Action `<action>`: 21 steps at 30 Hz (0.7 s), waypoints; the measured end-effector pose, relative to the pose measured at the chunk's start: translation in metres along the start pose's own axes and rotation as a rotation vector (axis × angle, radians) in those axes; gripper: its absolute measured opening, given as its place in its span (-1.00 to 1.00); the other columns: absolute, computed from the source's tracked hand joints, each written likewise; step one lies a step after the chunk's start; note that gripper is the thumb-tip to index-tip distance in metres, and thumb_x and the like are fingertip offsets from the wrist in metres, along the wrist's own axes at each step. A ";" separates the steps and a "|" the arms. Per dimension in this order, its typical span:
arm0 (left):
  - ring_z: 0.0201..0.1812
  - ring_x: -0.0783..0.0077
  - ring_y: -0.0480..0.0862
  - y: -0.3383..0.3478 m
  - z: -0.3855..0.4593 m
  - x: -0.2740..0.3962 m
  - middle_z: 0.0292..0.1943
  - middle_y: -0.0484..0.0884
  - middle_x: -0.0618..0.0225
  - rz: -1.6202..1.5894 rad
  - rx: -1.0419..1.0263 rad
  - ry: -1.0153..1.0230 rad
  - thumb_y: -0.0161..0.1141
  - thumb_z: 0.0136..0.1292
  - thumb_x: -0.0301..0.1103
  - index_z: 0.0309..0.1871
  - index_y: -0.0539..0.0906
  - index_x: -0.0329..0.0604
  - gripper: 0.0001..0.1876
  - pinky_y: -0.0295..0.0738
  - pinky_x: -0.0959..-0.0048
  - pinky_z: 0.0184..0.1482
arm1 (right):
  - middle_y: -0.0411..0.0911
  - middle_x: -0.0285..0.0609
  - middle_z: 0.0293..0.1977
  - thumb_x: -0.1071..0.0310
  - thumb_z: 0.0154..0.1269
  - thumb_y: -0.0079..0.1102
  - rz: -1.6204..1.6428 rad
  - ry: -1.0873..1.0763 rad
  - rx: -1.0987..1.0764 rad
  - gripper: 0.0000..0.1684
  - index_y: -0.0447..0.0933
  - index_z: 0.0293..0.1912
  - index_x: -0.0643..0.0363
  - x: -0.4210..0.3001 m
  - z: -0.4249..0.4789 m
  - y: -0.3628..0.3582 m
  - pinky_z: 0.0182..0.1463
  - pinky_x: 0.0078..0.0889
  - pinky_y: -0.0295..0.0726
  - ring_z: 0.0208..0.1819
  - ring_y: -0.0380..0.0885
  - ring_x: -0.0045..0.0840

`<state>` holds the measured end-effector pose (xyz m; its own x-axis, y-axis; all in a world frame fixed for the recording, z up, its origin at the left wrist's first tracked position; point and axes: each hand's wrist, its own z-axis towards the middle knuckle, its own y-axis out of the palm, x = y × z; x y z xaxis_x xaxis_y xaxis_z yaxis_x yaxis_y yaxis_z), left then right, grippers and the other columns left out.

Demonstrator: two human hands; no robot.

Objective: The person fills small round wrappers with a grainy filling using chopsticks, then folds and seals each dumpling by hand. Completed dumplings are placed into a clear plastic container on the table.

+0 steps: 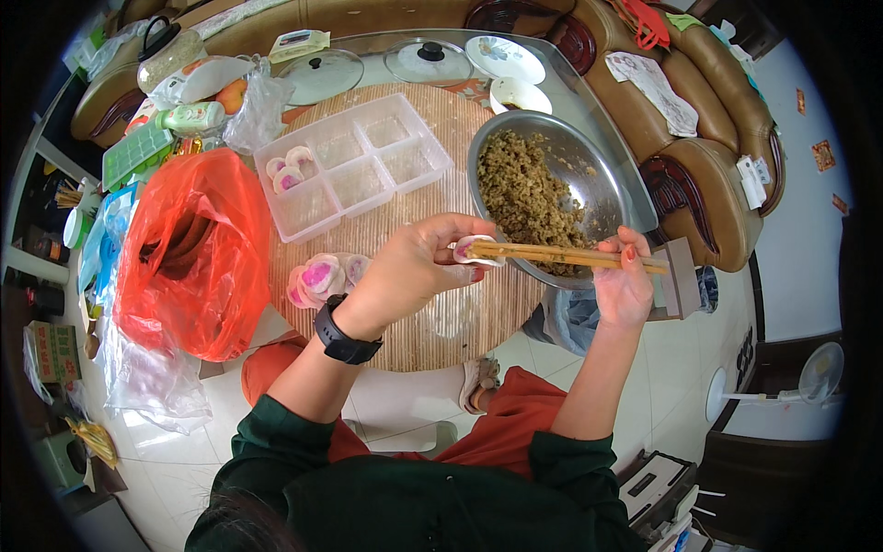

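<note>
My left hand [421, 265] holds a round dumpling wrapper [491, 259], white with a pink centre, between thumb and fingers. In my right hand [624, 276] is a pair of wooden chopsticks [552, 254], their tips resting at the wrapper. Whether filling sits under the tips I cannot tell. Just beyond both hands, a steel bowl [607, 165] holds a brown minced filling [528, 186]. More pink-and-white wrappers [321, 276] lie overlapping on the round slatted board [476, 317], partly behind my left hand. A translucent divided box [359, 196] has several folded dumplings [290, 169] in one left compartment.
A red plastic bag [227, 290] bulges at the board's left. Behind the board stand two glass lids [324, 72], a white bowl [528, 90] and a flowered plate [514, 58]. A green ice tray [138, 155] and a bottle [196, 117] crowd the far left. A brown sofa [710, 103] curves around the glass table.
</note>
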<state>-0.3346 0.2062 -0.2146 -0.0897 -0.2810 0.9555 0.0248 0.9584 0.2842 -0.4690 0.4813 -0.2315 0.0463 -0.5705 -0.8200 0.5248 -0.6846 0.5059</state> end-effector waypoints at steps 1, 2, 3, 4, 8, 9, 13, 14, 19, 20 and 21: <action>0.06 0.46 0.66 0.001 0.000 -0.003 0.06 0.64 0.28 0.022 0.009 0.016 0.10 0.21 -0.77 0.19 0.53 -0.29 -0.54 0.59 0.53 0.11 | 0.66 -0.03 -0.19 0.35 0.40 0.16 -0.005 0.002 -0.022 -0.66 0.51 0.10 0.27 0.000 0.000 0.002 -0.15 -0.38 0.63 -0.15 0.63 -0.39; 0.05 0.46 0.67 0.001 0.000 -0.005 0.05 0.64 0.28 0.044 0.017 0.031 0.12 0.21 -0.77 0.18 0.53 -0.30 -0.56 0.60 0.53 0.10 | 0.66 -0.03 -0.19 0.35 0.40 0.15 -0.010 0.004 -0.045 -0.66 0.51 0.10 0.27 0.000 0.000 0.003 -0.15 -0.38 0.63 -0.15 0.63 -0.39; 0.04 0.47 0.67 0.003 0.000 -0.004 0.05 0.65 0.27 0.046 0.022 0.021 0.14 0.20 -0.77 0.16 0.54 -0.30 -0.57 0.60 0.53 0.10 | 0.66 -0.03 -0.18 0.35 0.40 0.15 -0.012 0.003 -0.048 -0.66 0.51 0.10 0.27 0.000 0.000 0.004 -0.16 -0.38 0.63 -0.15 0.64 -0.39; 0.03 0.49 0.68 0.004 0.000 -0.002 0.05 0.65 0.27 0.048 0.027 0.011 0.16 0.20 -0.76 0.15 0.55 -0.31 -0.58 0.60 0.53 0.09 | 0.66 -0.03 -0.18 0.36 0.40 0.15 -0.014 0.001 -0.052 -0.66 0.51 0.10 0.28 -0.001 -0.001 0.004 -0.16 -0.39 0.63 -0.15 0.64 -0.39; 0.00 0.52 0.68 0.002 0.000 -0.004 0.01 0.67 0.26 0.055 0.041 0.072 0.24 0.19 -0.73 0.11 0.57 -0.33 -0.61 0.61 0.53 0.07 | 0.66 -0.03 -0.18 0.37 0.40 0.14 -0.032 0.032 -0.061 -0.67 0.50 0.10 0.29 -0.004 -0.001 0.005 -0.16 -0.39 0.65 -0.14 0.65 -0.39; -0.01 0.52 0.68 0.003 0.000 -0.004 0.00 0.68 0.26 0.042 0.048 0.071 0.25 0.19 -0.73 0.11 0.57 -0.33 -0.61 0.61 0.53 0.07 | 0.66 -0.02 -0.18 0.38 0.40 0.14 -0.036 0.036 -0.058 -0.67 0.50 0.10 0.29 -0.005 -0.001 0.005 -0.15 -0.39 0.65 -0.13 0.65 -0.39; -0.04 0.52 0.69 0.004 0.001 -0.006 -0.02 0.69 0.26 0.039 0.055 0.105 0.27 0.19 -0.71 0.10 0.57 -0.34 -0.62 0.62 0.53 0.05 | 0.66 -0.02 -0.18 0.38 0.40 0.14 -0.006 0.010 -0.006 -0.66 0.50 0.10 0.31 -0.007 -0.003 0.003 -0.14 -0.39 0.68 -0.12 0.66 -0.39; -0.04 0.51 0.70 0.003 0.001 -0.006 -0.03 0.69 0.25 0.051 0.051 0.123 0.27 0.19 -0.70 0.10 0.57 -0.35 -0.62 0.62 0.53 0.05 | 0.67 -0.01 -0.18 0.38 0.40 0.14 0.013 -0.006 0.018 -0.66 0.50 0.10 0.31 -0.007 -0.003 0.003 -0.14 -0.38 0.68 -0.12 0.66 -0.39; -0.04 0.50 0.70 0.004 0.000 -0.004 -0.04 0.69 0.25 0.064 0.061 0.130 0.26 0.20 -0.71 0.07 0.58 -0.35 -0.65 0.63 0.52 0.05 | 0.67 0.00 -0.18 0.37 0.41 0.13 -0.002 0.017 -0.018 -0.66 0.49 0.10 0.33 -0.004 -0.001 0.006 -0.16 -0.37 0.70 -0.15 0.67 -0.37; -0.04 0.49 0.70 0.005 0.000 -0.004 -0.04 0.70 0.25 0.058 0.065 0.128 0.26 0.20 -0.71 0.07 0.58 -0.35 -0.65 0.63 0.52 0.05 | 0.66 0.00 -0.18 0.37 0.41 0.12 -0.010 0.024 -0.008 -0.66 0.49 0.10 0.33 -0.003 -0.002 0.006 -0.16 -0.36 0.71 -0.16 0.68 -0.37; -0.05 0.49 0.70 0.004 0.000 -0.004 -0.05 0.70 0.26 0.040 0.077 0.133 0.25 0.20 -0.71 0.06 0.58 -0.34 -0.66 0.63 0.52 0.03 | 0.67 0.00 -0.18 0.37 0.41 0.12 -0.014 0.027 -0.008 -0.66 0.49 0.10 0.33 -0.003 -0.001 0.006 -0.16 -0.37 0.70 -0.16 0.67 -0.37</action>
<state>-0.3340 0.2115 -0.2167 0.0429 -0.2413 0.9695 -0.0511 0.9686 0.2433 -0.4646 0.4792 -0.2263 0.0618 -0.5484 -0.8339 0.5320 -0.6889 0.4924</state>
